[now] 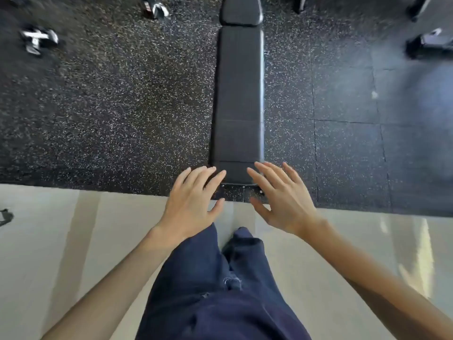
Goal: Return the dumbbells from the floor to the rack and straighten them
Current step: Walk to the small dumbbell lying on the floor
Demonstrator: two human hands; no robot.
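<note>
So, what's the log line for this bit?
left hand: open, empty | right hand: open, empty | dumbbell: on floor, far-left | bench: ahead

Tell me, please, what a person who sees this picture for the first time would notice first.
The two bare hands come first: the left hand and the right hand are open, fingers spread, at the near end of a long black bench in the middle. Next, a blurred dumbbell lies on the speckled floor at the upper left, far from both hands.
</note>
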